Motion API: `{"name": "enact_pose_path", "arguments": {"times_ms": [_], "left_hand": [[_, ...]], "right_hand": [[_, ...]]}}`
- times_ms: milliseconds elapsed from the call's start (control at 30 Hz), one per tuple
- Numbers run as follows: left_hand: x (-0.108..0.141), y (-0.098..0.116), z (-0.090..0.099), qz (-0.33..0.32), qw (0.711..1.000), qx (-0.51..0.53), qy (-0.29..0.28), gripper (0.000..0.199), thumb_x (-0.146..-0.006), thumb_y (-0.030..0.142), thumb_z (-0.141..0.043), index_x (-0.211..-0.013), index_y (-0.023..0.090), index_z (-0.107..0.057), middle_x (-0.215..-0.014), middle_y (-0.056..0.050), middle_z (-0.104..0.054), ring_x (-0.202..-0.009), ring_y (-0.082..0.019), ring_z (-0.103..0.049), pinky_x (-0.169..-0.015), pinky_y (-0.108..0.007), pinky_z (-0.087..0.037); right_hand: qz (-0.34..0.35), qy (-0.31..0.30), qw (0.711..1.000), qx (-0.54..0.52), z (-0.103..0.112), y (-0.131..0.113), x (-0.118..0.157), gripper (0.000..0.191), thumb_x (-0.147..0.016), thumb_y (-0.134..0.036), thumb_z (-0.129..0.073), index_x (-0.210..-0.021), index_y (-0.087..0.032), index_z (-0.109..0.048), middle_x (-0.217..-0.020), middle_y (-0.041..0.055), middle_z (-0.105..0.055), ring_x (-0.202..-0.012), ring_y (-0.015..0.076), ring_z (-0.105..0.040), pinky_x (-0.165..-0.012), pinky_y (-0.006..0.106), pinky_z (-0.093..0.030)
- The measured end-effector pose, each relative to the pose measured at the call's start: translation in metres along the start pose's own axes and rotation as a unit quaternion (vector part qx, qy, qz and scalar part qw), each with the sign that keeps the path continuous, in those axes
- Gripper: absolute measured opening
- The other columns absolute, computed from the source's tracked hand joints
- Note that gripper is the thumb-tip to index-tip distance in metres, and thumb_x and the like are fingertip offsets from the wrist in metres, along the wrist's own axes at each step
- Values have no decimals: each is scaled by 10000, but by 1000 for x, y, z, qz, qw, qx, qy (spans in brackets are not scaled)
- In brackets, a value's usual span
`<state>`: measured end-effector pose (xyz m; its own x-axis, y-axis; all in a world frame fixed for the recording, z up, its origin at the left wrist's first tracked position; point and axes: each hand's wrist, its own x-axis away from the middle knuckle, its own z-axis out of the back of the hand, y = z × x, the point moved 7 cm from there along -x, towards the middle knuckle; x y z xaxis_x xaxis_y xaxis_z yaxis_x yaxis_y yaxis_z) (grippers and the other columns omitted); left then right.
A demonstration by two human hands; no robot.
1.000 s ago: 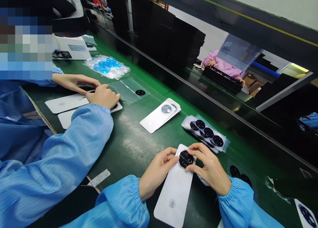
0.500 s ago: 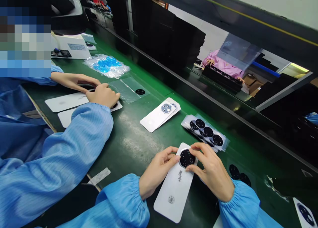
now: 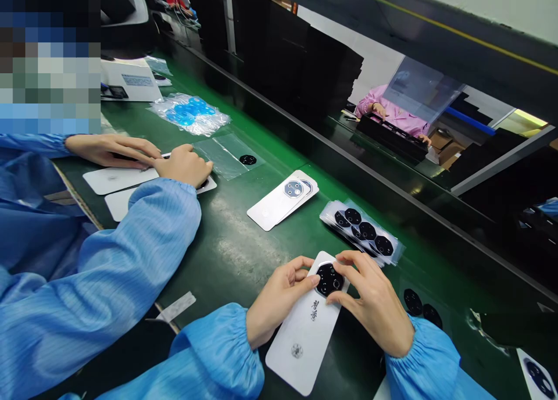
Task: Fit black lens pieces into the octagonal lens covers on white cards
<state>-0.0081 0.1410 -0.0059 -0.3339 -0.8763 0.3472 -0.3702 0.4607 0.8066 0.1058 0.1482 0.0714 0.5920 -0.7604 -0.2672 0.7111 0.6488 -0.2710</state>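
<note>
A white phone back cover (image 3: 308,336) with dark printed characters and a round emblem lies at a slant before me, its camera end pointing away. On that end sits a black octagonal camera lens cover (image 3: 328,279). My left hand (image 3: 279,301) grips the phone back cover's left edge, its thumb resting against the lens cover. From the other side, the index finger and thumb of my right hand (image 3: 375,301) are closed about the lens cover's right rim. The contact under my fingertips is partly hidden.
Ahead lie bagged black lens covers (image 3: 365,231) and stacked white back covers (image 3: 279,202). Two loose lens covers (image 3: 422,308) are by my right wrist. At left, a co-worker's hands (image 3: 183,164) work over white covers, near a clear bag (image 3: 224,156) and blue pieces (image 3: 189,110).
The phone back cover's near end has swung slightly left. My hands keep nearly the same grip. The co-worker's far hand has shifted left.
</note>
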Motion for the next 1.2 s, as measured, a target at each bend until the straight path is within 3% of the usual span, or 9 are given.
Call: {"name": "enact_pose_path", "arguments": {"times_ms": [433,900,1067,1133,1200], "left_hand": [[0,1,0,-11,1000,0,1,347,-733,411,-705,-928,157,-570,-678,8,-632,-519,-106,-569,-497,-203,-438],[1,0,1,10,1000,15,8,342,-703,400,-724,-893,155,-579,-678,-3,-661,-507,-107,-573,-493,-202,-415],[0,0,1,9,1000,12,9,358,-710,417,-717,-901,153,-570,-695,-18,-674,-528,-120,-594,-504,-209,-428],[0,0,1,7,1000,14,9,350,-714,413,-714,-898,153,-569,-710,-28,-684,-543,-132,-611,-512,-215,-438],[1,1,1,2,1000,17,10,342,-714,404,-714,-895,151,-571,-700,-29,-685,-545,-136,-616,-513,-217,-444]], "right_hand": [[16,-1,1000,18,2,-4,1,291,-803,-230,-680,-1045,-206,-521,-1058,106,-579,-940,276,-569,-770,433,-503],[9,-23,996,-85,-3,13,1,430,-745,-403,-725,-1079,-222,-526,-1079,95,-581,-955,258,-577,-802,413,-518],[-89,-25,978,-189,-3,25,2,319,-825,-417,-633,-1057,-212,-557,-1089,84,-588,-934,223,-576,-750,349,-511],[-170,-35,954,-246,-6,37,5,296,-859,-423,-575,-1062,-207,-571,-1065,78,-602,-873,200,-596,-705,327,-514],[-248,-57,912,-322,-14,46,10,331,-857,-448,-561,-1062,-188,-581,-973,66,-627,-772,173,-612,-646,305,-517]]}}
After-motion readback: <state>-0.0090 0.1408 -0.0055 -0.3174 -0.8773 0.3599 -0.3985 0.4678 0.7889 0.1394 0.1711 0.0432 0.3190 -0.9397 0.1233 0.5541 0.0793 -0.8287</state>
